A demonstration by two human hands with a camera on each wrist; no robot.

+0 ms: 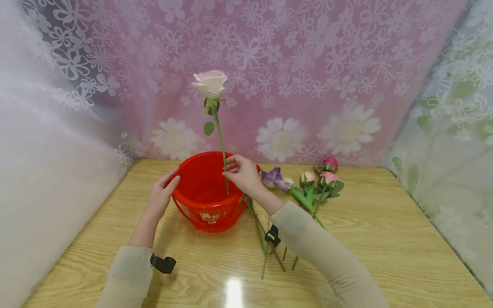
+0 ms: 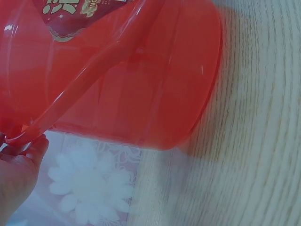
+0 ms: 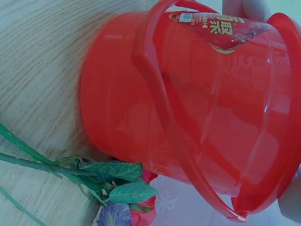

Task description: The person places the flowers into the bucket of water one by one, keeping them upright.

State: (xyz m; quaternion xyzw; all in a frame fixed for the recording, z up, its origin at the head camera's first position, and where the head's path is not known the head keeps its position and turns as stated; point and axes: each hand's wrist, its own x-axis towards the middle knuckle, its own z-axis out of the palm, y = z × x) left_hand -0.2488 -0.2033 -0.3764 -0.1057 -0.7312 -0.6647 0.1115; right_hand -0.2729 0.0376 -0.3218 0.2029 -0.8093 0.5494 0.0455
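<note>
A pale pink-white rose stands upright, its green stem reaching down inside the red bucket. My right hand pinches that stem between thumb and fingers above the bucket's right side. At the left rim, my left hand holds the bucket, with fingertips close to the handle joint in the left wrist view. The bucket handle hangs down across the front. Both wrist views leave the rose out of sight.
Right of the bucket lie a purple flower, a peach rose, a pink rose and a magenta rose. Their stems spread toward the front of the wooden table. Behind hangs a pink floral curtain.
</note>
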